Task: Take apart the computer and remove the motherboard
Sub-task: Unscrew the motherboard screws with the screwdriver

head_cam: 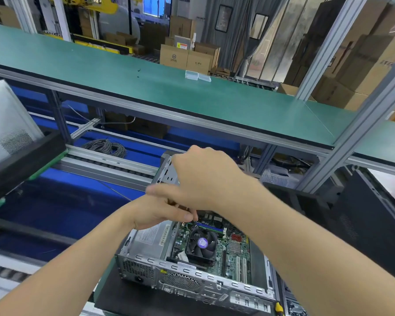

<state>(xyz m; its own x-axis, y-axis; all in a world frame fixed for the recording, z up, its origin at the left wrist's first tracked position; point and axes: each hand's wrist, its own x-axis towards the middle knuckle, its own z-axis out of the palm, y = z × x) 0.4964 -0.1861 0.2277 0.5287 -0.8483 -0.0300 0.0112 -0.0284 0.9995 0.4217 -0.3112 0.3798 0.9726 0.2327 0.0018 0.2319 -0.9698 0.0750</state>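
Packing hall, green shelf [192, 94] overhead, an opened computer below it

Head view: cardboard boxes [185, 57] stand stacked behind the shelf, and a blue conveyor [66, 201] runs along the far side of the bench [98, 293]. At the bench's near edge the computer case [192, 281] lies on a black mat [132, 299], lid off and rear panel toward the person, so the inside faces up. The motherboard [235, 249] is in the case floor, with its CPU fan [201, 244] on top and the power supply [151, 240] beside it. The right hand [203, 176] curls over the drive cage [169, 174], probably holding it tilted up to leave room beneath. Under it, the left hand [160, 210] has its fingers [193, 216] pinched together over the board's far end. Whether they hold a cable or a plug cannot be told.
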